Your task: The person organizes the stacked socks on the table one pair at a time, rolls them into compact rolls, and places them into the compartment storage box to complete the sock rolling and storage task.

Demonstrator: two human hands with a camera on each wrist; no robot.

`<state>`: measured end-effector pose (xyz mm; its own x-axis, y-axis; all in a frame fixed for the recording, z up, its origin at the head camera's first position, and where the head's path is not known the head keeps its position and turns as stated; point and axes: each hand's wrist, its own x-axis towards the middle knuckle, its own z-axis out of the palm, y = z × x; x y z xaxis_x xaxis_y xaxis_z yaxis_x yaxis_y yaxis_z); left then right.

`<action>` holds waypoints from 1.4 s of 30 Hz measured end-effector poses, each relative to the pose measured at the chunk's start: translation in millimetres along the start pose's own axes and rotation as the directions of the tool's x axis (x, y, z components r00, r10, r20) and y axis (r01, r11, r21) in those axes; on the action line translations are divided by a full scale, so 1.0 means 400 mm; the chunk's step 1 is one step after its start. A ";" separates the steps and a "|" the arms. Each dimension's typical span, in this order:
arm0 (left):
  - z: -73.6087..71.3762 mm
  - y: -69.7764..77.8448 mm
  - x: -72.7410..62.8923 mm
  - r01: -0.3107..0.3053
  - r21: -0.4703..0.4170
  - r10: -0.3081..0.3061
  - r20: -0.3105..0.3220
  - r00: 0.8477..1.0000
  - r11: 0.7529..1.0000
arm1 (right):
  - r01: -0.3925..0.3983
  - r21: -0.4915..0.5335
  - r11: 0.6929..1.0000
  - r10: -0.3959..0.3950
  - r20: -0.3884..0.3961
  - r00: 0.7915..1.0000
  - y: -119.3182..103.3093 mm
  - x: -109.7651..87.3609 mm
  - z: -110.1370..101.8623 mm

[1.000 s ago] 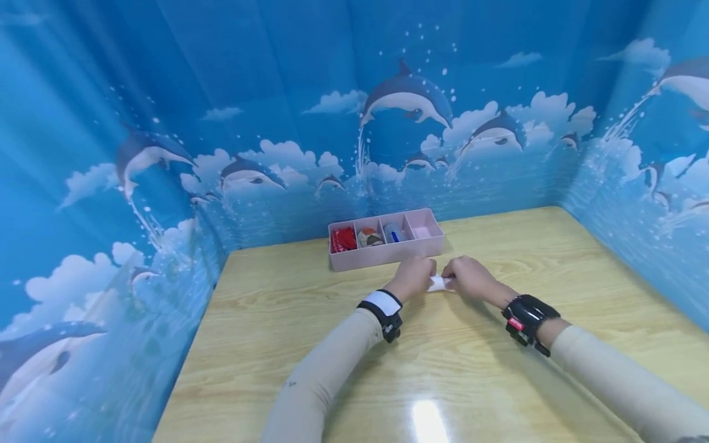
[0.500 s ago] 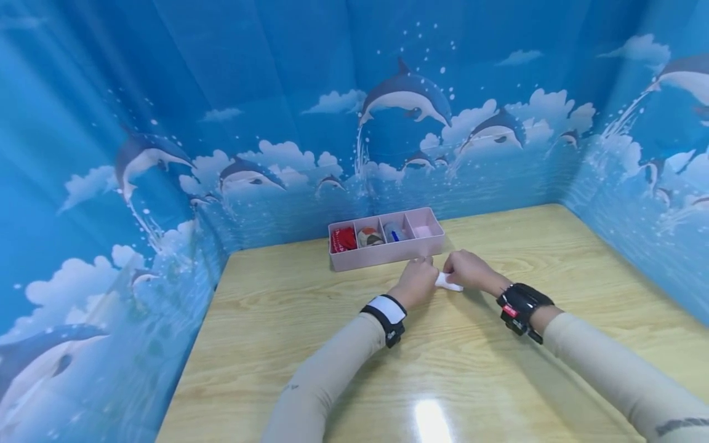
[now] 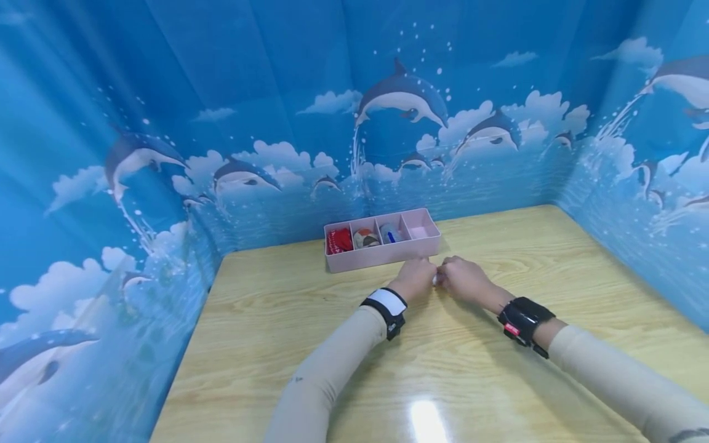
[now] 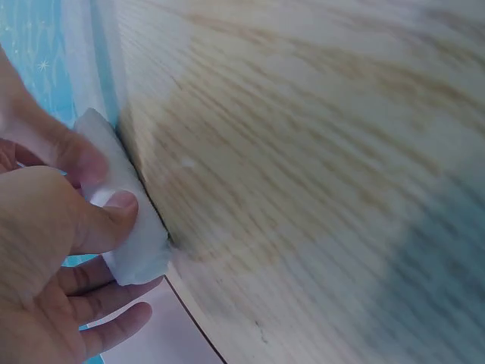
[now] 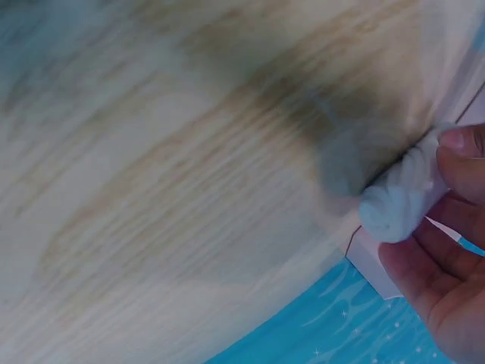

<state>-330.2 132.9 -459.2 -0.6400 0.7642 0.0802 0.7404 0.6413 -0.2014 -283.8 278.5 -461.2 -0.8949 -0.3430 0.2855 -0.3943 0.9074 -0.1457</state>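
In the head view, a small rolled piece of white cloth (image 3: 436,280) shows between my two hands, just in front of the pink box. My left hand (image 3: 412,278) pinches it from one side. The right hand (image 3: 464,280) grips its other end, with the knuckles hiding most of the cloth. Seen from the left wrist, the white roll (image 4: 125,201) lies between thumb and fingers, and the other hand's fingers touch it higher up. From the right wrist, the twisted-looking end of the roll (image 5: 402,193) sticks out past my thumb and fingertips.
A pink box (image 3: 382,251) with compartments stands at the table's back edge. It holds a red patterned bundle (image 3: 340,240), a multicoloured bundle (image 3: 366,238) and a grey-blue bundle (image 3: 390,233); the right compartment shows bare. Dolphin-printed curtains (image 3: 277,123) enclose the wood-patterned table (image 3: 299,320).
The hands have come closer together around the white cloth, and less of it shows than before. The right hand shifted up, then back down slightly. The box stays put.
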 end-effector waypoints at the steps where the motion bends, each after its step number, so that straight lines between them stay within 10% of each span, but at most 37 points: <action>1: -0.001 0.000 -0.001 -0.003 -0.007 0.003 0.001 1.000 1.000 | -0.001 -0.003 1.000 0.001 -0.009 1.000 -0.001 0.000 0.002; 11: 0.004 -0.030 -0.022 -0.012 -0.115 0.003 -0.079 0.997 0.993 | -0.017 -0.016 1.000 0.016 -0.006 1.000 -0.007 0.024 0.020; 16: -0.046 -0.110 -0.041 0.135 -0.203 -0.160 -0.110 0.981 0.970 | -0.008 -0.014 1.000 0.008 -0.001 1.000 -0.006 0.027 0.019; 19: -0.083 -0.191 -0.068 0.298 -0.197 -0.337 -0.210 0.918 0.934 | -0.013 -0.031 0.999 0.014 0.015 1.000 -0.008 0.029 0.020; 22: -0.097 -0.278 -0.101 0.476 -0.224 -0.521 -0.235 0.821 0.851 | -0.012 -0.045 0.999 0.013 0.024 1.000 -0.011 0.029 0.017; 28: -0.056 -0.404 -0.161 0.696 -0.245 -0.727 -0.068 0.683 0.676 | -0.031 -0.015 0.999 0.031 0.032 0.999 -0.009 0.027 0.009; 37: -0.018 -0.449 -0.202 0.746 -0.398 -0.797 0.059 0.601 0.533 | -0.070 0.084 0.994 0.065 0.066 0.996 0.004 0.101 -0.063; 42: -0.025 -0.450 -0.191 0.750 -0.409 -0.795 0.090 0.601 0.520 | -0.185 0.062 0.981 0.179 0.097 0.979 0.020 0.194 -0.148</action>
<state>-412.4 -40.3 -419.3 -0.9911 -0.0568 0.1206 -0.0104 0.9350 0.3545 -343.9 273.5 -384.3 -0.9670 -0.1968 0.1620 -0.2337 0.9384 -0.2547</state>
